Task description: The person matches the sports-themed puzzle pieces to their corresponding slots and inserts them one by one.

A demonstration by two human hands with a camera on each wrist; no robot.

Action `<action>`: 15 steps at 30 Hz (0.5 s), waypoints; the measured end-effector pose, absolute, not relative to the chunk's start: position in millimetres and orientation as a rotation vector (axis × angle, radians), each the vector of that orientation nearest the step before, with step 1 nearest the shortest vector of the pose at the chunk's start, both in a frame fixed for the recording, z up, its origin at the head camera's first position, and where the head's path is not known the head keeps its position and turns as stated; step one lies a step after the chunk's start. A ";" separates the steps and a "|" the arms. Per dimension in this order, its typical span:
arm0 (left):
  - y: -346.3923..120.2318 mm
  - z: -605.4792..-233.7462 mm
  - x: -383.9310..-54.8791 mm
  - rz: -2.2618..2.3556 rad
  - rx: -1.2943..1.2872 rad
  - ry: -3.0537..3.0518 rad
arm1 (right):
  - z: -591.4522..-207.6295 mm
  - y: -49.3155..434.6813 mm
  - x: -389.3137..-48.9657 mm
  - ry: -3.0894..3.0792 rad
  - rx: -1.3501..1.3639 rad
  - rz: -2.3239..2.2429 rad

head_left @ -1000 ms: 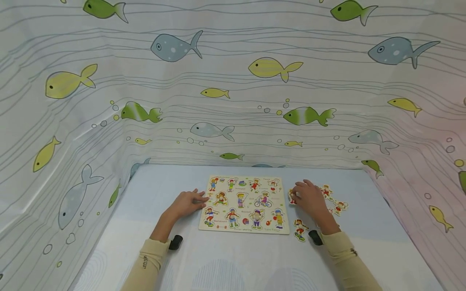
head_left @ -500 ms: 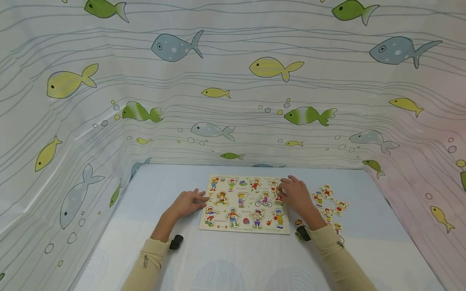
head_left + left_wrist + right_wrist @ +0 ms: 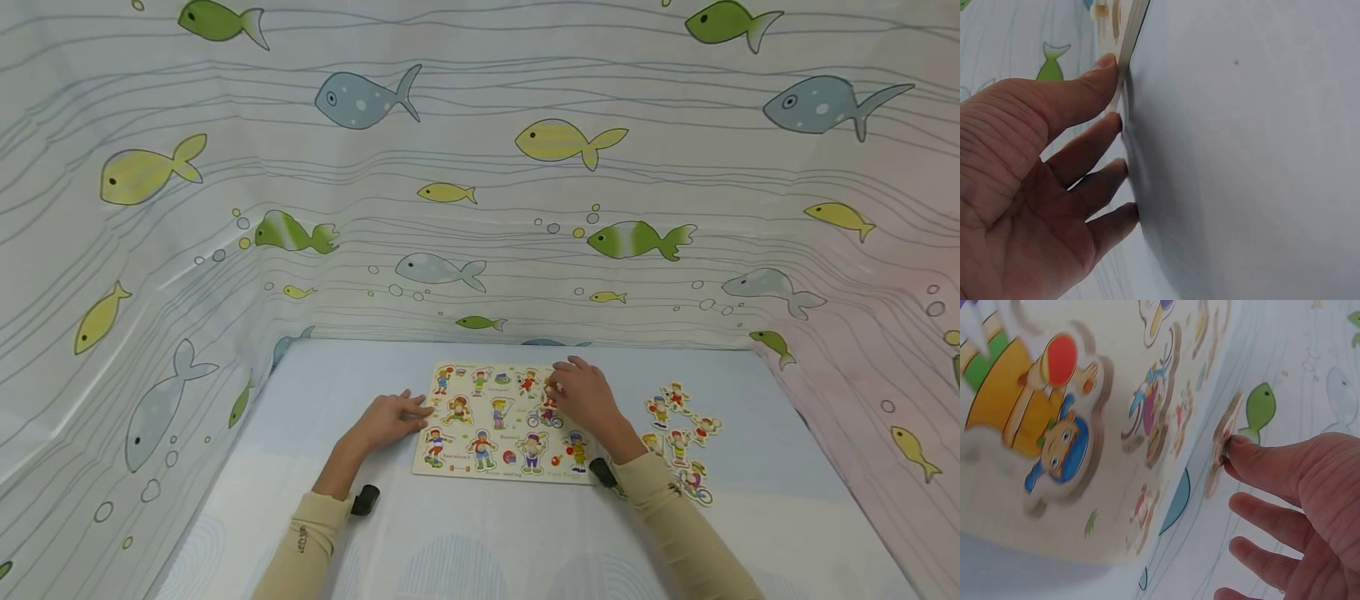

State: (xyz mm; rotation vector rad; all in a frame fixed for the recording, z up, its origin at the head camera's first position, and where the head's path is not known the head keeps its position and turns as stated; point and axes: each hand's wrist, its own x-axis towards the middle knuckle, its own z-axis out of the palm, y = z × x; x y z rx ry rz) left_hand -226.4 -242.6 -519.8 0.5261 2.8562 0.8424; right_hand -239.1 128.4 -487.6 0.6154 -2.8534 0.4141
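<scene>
A flat wooden puzzle board printed with sports figures lies on the table in the head view. At its left edge rests my left hand. In the left wrist view the thumb touches the board's side, and the other fingers reach down to the tabletop, loosely spread. Over the board's upper right part is my right hand. It pinches a thin wooden puzzle piece between thumb and forefinger, tilted and apart from the board in the right wrist view. The piece's printed face is mostly turned away there.
Several loose puzzle pieces lie to the right of the board, one partly hidden under the right forearm. A fish-patterned sheet forms walls behind and at both sides of the pale tabletop. Black cameras sit at both wrists.
My right hand has moved left with the puzzle piece, from the loose pieces to over the board's upper right part. The left hand has stayed at the board's left edge.
</scene>
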 end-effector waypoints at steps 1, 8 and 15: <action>-242.7 -519.9 -226.7 0.841 0.524 2.856 | -488.3 125.9 -240.0 -2.857 0.617 0.422; -242.0 -520.4 -227.0 0.840 0.512 2.855 | -490.8 107.7 -247.1 -2.806 0.681 0.434; -241.3 -519.2 -224.4 0.841 0.518 2.858 | -491.7 86.0 -255.3 -2.691 0.799 0.492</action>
